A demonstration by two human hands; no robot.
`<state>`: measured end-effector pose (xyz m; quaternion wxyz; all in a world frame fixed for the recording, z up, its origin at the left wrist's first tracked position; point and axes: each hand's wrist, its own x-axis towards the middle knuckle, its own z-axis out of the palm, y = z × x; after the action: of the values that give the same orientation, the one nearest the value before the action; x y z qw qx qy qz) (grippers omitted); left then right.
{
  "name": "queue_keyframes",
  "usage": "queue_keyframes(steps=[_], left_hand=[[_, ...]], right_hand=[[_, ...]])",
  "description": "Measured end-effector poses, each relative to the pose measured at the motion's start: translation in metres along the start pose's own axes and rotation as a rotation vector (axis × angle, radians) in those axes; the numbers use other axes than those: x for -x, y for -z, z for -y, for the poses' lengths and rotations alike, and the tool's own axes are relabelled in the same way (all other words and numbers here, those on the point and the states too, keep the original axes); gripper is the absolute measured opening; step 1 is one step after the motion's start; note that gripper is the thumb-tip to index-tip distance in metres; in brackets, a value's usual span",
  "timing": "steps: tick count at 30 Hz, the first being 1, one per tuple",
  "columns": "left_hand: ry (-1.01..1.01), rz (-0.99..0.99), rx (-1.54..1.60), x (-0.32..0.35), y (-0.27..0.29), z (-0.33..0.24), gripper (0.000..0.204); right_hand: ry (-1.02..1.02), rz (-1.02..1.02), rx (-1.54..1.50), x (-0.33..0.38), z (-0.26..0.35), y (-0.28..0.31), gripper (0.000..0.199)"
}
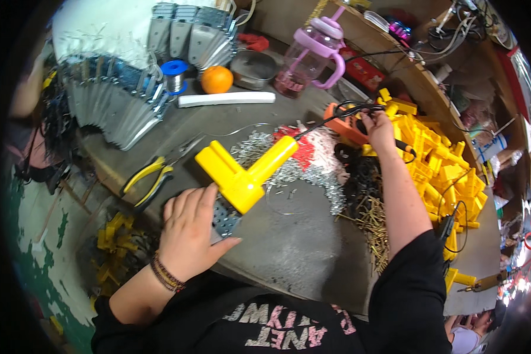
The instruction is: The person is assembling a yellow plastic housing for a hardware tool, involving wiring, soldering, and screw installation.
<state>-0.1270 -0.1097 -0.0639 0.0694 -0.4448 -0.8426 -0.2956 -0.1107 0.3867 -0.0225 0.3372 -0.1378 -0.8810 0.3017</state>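
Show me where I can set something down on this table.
The widest bare table is up front, between the left hand and gold screws, nearer you than the silver screws. A smaller patch separates the metal brackets from the pliers. Yellow parts crowd the right side.

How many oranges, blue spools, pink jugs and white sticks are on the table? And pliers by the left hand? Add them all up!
Oranges: 1
Blue spools: 1
Pink jugs: 1
White sticks: 1
Pliers by the left hand: 1
Total: 5
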Motion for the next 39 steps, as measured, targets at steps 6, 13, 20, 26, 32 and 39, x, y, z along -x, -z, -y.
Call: queue_keyframes(steps=[6,13,20,26,32,39], left_hand=[[-0.012,0.353,0.28,0.012,0.091,0.026,0.114],[0.16,0.62,0.597,0.041,0.053,-0.007,0.062],[0.979,-0.174,1.082,0.22,0.069,0.135,0.022],[1.171,-1.009,0.733,0.366,0.087,0.27,0.037],[1.201,-0.518,0.161,0.383,0.093,0.228,0.024],[0.722,0.603,0.008,0.318,0.023,0.166,0.065]], right_hand=[[-0.104,-0.104,-0.499,0.065,0.105,-0.014,0.013],[1.072,0.374,-0.07,0.157,0.266,-0.069,0.033],[0.192,0.257,0.685,0.167,0.058,0.068,0.025],[-0.198,0.402,0.579,0.162,-0.048,0.138,0.019],[-0.168,0.326,0.51,0.159,-0.062,0.151,0.017],[-0.169,0.264,0.197,0.227,0.054,0.154,0.013]])
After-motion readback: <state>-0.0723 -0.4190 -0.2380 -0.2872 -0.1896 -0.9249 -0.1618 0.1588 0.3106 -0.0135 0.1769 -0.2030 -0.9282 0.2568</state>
